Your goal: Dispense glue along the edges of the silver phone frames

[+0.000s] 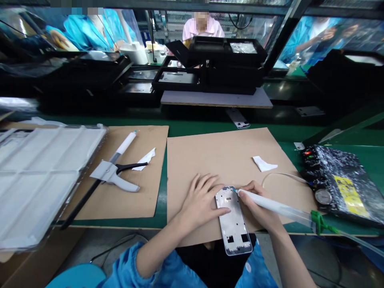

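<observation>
steadily, brace the metal phone frame [233, 228] on the cardboard sheet [198, 154] with the spread left hand [199, 204], thumb laid over its face; the near end overhangs the sheet. guide the white syringe [274, 204], grasped in the right hand [259, 206], lightly at the far edge. tip [235, 191] contact is too small to confirm; the hose [360, 241] runs out of view.
</observation>
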`<control>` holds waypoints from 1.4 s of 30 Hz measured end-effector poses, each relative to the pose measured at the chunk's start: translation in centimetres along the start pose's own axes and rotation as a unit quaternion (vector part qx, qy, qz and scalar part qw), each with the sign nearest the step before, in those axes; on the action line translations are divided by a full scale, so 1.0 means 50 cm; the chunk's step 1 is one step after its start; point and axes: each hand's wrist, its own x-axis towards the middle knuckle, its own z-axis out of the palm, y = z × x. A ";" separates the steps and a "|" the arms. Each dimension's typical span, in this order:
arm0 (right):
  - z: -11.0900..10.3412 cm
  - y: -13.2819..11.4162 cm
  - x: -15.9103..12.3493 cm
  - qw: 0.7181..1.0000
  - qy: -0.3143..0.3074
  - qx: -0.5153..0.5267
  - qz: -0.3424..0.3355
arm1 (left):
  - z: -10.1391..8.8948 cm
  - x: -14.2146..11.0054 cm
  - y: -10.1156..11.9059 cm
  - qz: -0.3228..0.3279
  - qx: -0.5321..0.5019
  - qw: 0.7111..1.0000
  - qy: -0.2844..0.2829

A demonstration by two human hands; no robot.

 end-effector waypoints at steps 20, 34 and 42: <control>-0.001 0.002 -0.002 1.000 -0.010 -0.001 0.006 | 0.005 0.001 -0.002 0.006 0.014 1.000 0.013; 0.001 0.011 0.001 0.999 -0.013 0.037 0.016 | 0.005 -0.002 -0.003 0.008 0.003 1.000 0.013; 0.002 0.014 -0.001 0.996 0.023 0.082 0.006 | -0.004 -0.001 0.004 0.025 0.034 0.998 0.044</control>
